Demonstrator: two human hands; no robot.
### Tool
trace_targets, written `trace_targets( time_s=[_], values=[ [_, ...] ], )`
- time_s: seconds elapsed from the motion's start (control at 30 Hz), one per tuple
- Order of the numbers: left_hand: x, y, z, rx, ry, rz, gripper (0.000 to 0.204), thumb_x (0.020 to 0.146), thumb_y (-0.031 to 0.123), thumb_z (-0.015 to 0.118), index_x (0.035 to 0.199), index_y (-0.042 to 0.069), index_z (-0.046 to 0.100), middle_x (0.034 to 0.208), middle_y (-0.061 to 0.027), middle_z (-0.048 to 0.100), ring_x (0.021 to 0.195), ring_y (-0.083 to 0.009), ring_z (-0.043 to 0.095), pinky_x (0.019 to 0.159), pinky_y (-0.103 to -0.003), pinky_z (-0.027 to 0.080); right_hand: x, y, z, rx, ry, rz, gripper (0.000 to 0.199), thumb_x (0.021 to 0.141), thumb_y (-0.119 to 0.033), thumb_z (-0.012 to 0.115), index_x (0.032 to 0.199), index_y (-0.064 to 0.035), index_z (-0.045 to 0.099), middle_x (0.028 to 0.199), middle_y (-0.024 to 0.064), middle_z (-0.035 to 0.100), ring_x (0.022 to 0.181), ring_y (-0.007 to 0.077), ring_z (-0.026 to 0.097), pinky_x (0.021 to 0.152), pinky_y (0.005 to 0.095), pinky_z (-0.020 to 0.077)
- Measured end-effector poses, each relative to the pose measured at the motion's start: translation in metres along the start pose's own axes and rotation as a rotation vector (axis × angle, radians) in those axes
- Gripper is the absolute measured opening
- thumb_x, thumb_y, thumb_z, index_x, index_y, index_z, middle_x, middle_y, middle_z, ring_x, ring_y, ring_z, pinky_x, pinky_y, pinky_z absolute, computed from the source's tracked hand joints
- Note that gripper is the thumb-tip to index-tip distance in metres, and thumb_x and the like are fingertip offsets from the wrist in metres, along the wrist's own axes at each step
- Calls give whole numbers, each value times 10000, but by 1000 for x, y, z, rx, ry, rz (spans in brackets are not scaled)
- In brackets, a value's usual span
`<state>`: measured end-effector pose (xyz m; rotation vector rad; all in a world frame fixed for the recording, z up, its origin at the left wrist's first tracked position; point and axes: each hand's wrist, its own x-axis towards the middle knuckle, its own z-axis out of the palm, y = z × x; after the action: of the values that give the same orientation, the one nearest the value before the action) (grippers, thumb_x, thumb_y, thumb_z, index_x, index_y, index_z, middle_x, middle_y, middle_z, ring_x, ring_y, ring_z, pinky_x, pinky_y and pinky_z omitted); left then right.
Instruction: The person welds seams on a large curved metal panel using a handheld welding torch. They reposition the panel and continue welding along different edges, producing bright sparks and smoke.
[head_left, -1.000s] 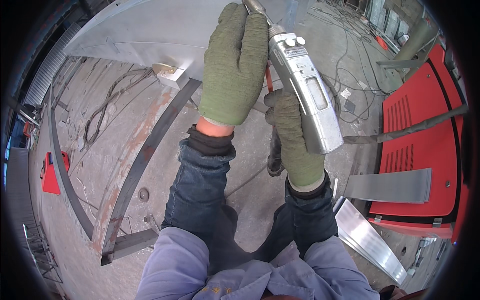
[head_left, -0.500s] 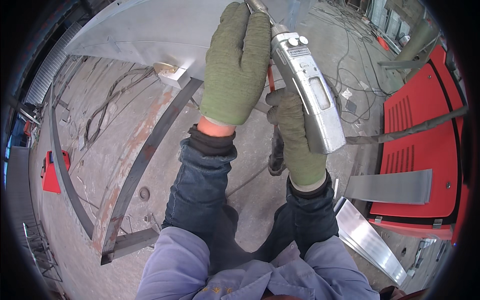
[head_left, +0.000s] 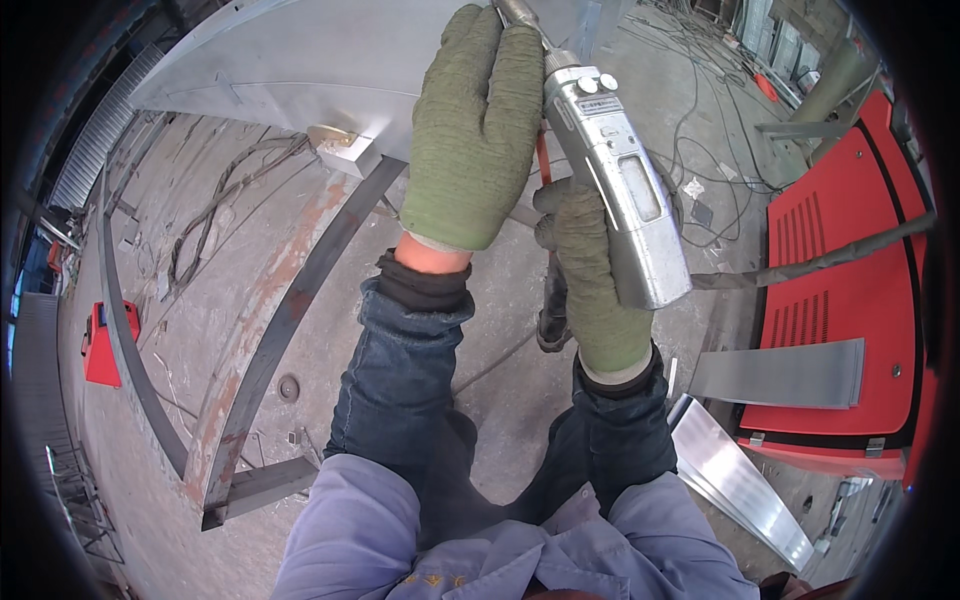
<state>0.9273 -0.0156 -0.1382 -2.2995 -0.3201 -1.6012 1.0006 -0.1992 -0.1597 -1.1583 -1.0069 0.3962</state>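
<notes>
Green gloves: both hands wore knitted olive gloves, with dark cuffs and blue denim sleeves rising from the lower edge.
Left hand (head_left: 478, 125): raised high, back toward the camera, fingers held together and curved forward over the tool's front end; whether they gripped it could not be told.
Right hand (head_left: 592, 280): lower and to the right, fingers wrapped shut around the grip beneath the tool's body.
Tool (head_left: 622, 195): a silver, boxy handheld gun, held up between the hands, slanting from upper left to lower right, with a narrow metal nozzle (head_left: 518, 14) poking out above the left glove.
Tool markings: two round buttons near its top end and a pale rectangular window along its upper face; a small label beside them was too small to tell.
Cable (head_left: 810, 262): a dark hose ran from the tool's rear end off to the right.
Sheet (head_left: 300, 70): a large grey metal panel lay ahead of the hands, with a small pale block (head_left: 342, 150) at its near edge.
Frame (head_left: 290, 310): a rusty curved steel bar crossed the concrete floor (head_left: 200, 250) on the left.
Red cabinet (head_left: 850, 300): a vented red housing stood at right, with a grey plate (head_left: 780, 372) leaning against it.
Strip (head_left: 735, 480): a shiny metal strip lay near the right sleeve.
Red box (head_left: 102, 342): a small one stood far left.
</notes>
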Motion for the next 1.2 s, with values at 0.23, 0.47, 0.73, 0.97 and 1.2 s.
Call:
trace_targets(
  time_s=[0.23, 0.47, 0.73, 0.97, 1.2],
  values=[
    [0, 0, 1, 14, 14, -1, 649, 914, -135, 624, 1539, 3, 516, 1519, -275, 560, 1388, -449, 588, 1185, -495, 511, -1, 0, 0, -25, 21, 0, 288, 1026, -95, 741, 1294, 2, 698, 1127, 82, 747, 956, 152, 710, 788, 298, 567],
    [-1, 3, 0, 18, -1, -4, 663, 917, -133, 623, 1552, 9, 498, 1525, -269, 554, 1390, -452, 583, 1173, -489, 519, -2, 2, 2, 49, 33, 6, 270, 1041, -138, 721, 1273, -1, 701, 1101, 78, 742, 933, 144, 694, 779, 296, 558],
    [17, 20, -10, -695, -73, -493, 645, 912, -126, 645, 1532, 8, 524, 1520, -286, 551, 1395, -461, 575, 1182, -490, 504, -1, 9, -5, 81, -36, -71, 283, 1041, -71, 713, 1308, 20, 684, 1156, 98, 745, 989, 142, 717, 814, 286, 585],
    [-1, 5, 0, -24, -21, -55, 579, 980, -106, 597, 1541, 16, 524, 1537, -246, 558, 1426, -430, 557, 1194, -472, 496, 2, 7, -2, 46, -19, -40, 305, 1027, -4, 726, 1328, 22, 684, 1182, 104, 758, 1011, 151, 744, 825, 279, 606],
    [8, 13, -4, -247, 15, -251, 481, 1046, 27, 569, 1524, -21, 529, 1518, -281, 568, 1425, -420, 560, 1199, -453, 469, 3, 11, -3, 51, -16, -74, 315, 1021, -10, 736, 1333, 10, 695, 1185, 94, 761, 1023, 155, 744, 826, 281, 601]
  ],
)
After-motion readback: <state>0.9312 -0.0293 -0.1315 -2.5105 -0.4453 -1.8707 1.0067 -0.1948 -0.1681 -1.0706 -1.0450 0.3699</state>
